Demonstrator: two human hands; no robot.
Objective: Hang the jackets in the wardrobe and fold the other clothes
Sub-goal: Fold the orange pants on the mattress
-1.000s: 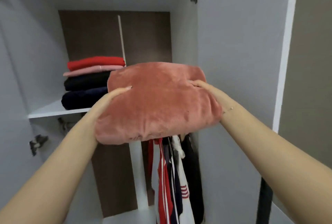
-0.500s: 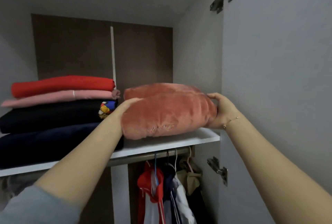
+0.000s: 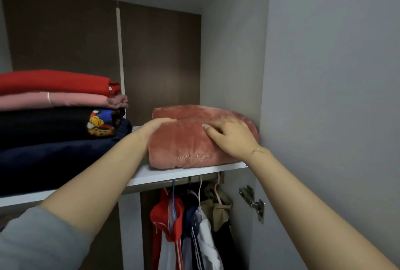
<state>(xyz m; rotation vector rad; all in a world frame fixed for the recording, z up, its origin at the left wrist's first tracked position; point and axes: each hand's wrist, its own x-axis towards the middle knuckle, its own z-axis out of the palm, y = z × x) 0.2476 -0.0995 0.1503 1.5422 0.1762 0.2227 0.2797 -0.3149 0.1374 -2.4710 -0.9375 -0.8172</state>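
Since half a second ago: right hand (image 3: 232,137) shifted from the bundle's right end onto its top; left hand (image 3: 156,124) now flat along the upper left edge. Folded pink plush garment (image 3: 184,146) seated on white shelf (image 3: 186,172), right end touching wardrobe side wall (image 3: 231,64), front edge near the shelf lip. Embroidered script on the garment's front face, not legible. Stack of folded clothes (image 3: 54,118) at left, just beside the garment; cartoon print (image 3: 100,123) on the black item. Brown back panel (image 3: 160,60) behind, open room above the garment. Hung jackets (image 3: 184,222) on rail below. Door hinge (image 3: 253,201) at right. Both grips open, fingers relaxed, resting on the garment.
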